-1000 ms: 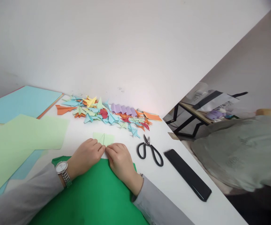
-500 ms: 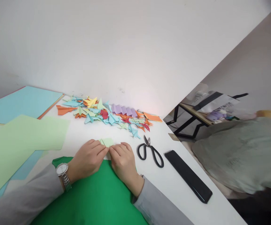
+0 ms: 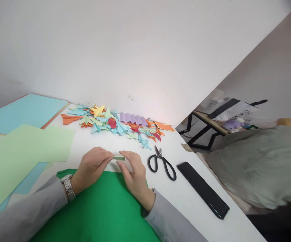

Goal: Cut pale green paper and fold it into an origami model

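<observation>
While folded green paper (image 3: 119, 158) lies between left hand (image 3: 92, 168), pinching it, and right hand (image 3: 135, 173), fingers parted

Near the front edge of the white desk (image 3: 175, 193), the small pale-green sheet of folded paper (image 3: 118, 158), earlier seen flat, is now tipped up and shown as a narrow strip. Its left end is pinched by the left hand (image 3: 91, 166). The right hand's (image 3: 135, 174) thumb and forefinger, previously closed together, are now spread at its right end.
</observation>
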The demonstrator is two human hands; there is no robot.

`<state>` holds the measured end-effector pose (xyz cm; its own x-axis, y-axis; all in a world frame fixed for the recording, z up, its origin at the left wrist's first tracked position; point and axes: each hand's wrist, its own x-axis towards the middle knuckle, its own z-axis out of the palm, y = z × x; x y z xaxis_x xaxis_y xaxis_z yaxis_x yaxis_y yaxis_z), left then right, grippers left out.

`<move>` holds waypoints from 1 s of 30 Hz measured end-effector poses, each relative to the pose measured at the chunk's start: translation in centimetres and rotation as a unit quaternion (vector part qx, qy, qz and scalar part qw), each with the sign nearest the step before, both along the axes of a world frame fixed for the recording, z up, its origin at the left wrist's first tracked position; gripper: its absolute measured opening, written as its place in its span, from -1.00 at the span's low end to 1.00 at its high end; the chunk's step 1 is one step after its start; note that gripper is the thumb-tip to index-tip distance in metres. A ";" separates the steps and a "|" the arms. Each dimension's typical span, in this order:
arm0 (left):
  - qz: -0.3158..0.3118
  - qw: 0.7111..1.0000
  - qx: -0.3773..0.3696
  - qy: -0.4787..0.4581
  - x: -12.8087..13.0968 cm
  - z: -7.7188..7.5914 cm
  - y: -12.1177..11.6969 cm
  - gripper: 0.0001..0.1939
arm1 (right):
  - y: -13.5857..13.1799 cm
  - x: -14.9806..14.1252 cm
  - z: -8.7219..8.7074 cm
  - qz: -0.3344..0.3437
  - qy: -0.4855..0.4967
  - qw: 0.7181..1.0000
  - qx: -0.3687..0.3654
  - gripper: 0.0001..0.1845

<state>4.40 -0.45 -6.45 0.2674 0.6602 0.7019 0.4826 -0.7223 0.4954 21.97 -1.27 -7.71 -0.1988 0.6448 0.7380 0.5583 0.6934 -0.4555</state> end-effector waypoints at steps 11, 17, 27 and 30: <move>-0.008 0.841 -0.453 -0.296 0.4 0.3 0.7 -0.74 | 0.8 -0.3 0.2 0.109 0.324 0.870 -0.355 -0.71; -0.059 0.818 -0.507 -0.264 0.7 0.6 0.4 -0.74 | 1.0 -0.1 0.5 0.178 0.405 0.785 -0.434 -0.59; -0.045 0.870 -0.469 -0.145 0.5 -0.2 0.8 -0.73 | 1.4 -0.2 0.0 0.102 0.286 0.828 -0.471 -0.63; -0.058 0.868 -0.469 -0.154 0.6 0.2 0.6 -0.73 | 1.3 -0.3 0.0 0.097 0.265 0.855 -0.435 -0.61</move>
<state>4.96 0.20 -6.27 0.2657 0.9607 -0.0803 0.1740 0.0342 0.9841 21.72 0.06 -7.76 -0.1497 0.9886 0.0152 0.0262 0.0193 -0.9995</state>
